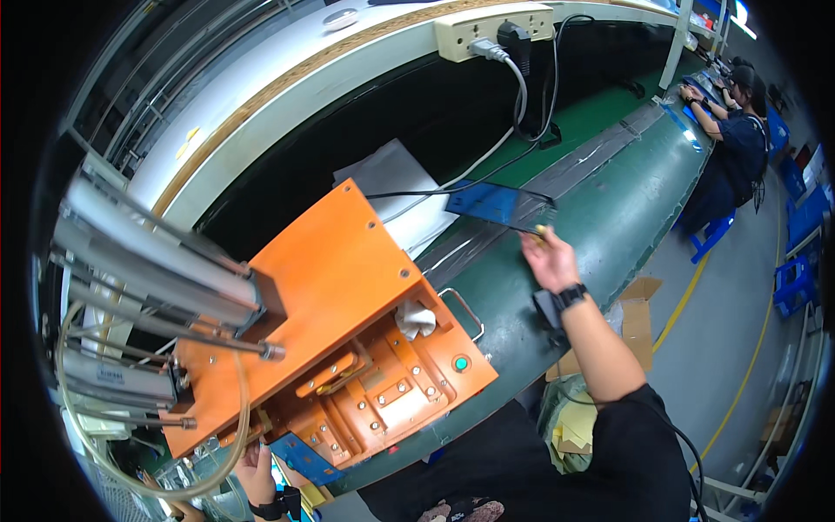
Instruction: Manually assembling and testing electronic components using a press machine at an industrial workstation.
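Note:
My right hand (550,261) is out over the green bench, its fingers pinched on the corner of a thin blue-and-black flat panel (487,204). That panel is slightly blurred. A yellow bit shows at the fingertips. Low on the left, my left hand (253,474) has its fingers closed at the edge of another blue flat panel (304,459) with small holes; part of its grip is hidden. This second panel is tilted at the front edge of an orange press (322,252). Inside the press are a bolted orange fixture plate (400,391) and a crumpled white cloth (415,320).
Grey cylinders (165,252) and a looping clear hose (243,409) rise from the press. A green button (461,364) sits at its corner. Behind lie white sheets (417,196), cables and a power strip (491,30). Cardboard (639,322) stands right. Co-workers (735,130) sit beyond.

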`<state>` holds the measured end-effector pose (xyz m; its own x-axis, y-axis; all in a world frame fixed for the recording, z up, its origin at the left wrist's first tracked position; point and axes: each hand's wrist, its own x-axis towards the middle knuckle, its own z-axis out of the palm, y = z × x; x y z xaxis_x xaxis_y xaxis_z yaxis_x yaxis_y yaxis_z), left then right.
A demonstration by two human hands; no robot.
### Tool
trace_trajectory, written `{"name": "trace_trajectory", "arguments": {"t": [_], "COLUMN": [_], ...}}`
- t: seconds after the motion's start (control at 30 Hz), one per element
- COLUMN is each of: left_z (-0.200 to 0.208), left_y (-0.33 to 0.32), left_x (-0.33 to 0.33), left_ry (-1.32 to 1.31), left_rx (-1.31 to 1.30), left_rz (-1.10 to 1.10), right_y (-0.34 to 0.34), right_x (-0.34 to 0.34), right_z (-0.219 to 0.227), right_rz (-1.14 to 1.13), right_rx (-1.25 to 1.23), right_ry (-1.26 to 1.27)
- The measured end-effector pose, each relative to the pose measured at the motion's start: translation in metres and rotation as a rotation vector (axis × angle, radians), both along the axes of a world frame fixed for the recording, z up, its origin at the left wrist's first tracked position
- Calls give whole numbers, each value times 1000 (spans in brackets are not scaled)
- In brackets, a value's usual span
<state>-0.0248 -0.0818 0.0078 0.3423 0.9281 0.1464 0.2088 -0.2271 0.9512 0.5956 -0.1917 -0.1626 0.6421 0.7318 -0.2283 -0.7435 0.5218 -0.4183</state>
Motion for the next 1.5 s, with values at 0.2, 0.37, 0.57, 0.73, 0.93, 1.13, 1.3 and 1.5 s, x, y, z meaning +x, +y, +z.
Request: {"name": "trace_trajectory", "arguments": {"t": [0.2,0.37,0.57,0.73,0.93,1.13,1.3,1.5], "left_z": [-17,11,-31,-56,-58,-65,-39,3], "left_y": [20,13,65,117,133,133,75,56], "left_x": [-27,22,-11,-17,-50,-72,-121,28], "left_ry": [165,334,474,608,818,1019,1302,1271], "left_rx": [-21,-5,135,263,391,506,435,285], "left_rz": [110,136,78,56,72,49,95,-24], "right_y": [153,221,204,175,159,157,113,-26], "right_x": [-11,0,72,130,165,182,144,44], "right_z": [29,32,42,42,43,37,53,64], "right_rz": [106,621,-159,-495,-3,52,-69,54], "right_rx": [-53,-290,-978,-1580,-1761,-1596,-1130,-887], "right_ry": [66,-186,-1421,-1667,-1475,-1566,-1282,-904]}}
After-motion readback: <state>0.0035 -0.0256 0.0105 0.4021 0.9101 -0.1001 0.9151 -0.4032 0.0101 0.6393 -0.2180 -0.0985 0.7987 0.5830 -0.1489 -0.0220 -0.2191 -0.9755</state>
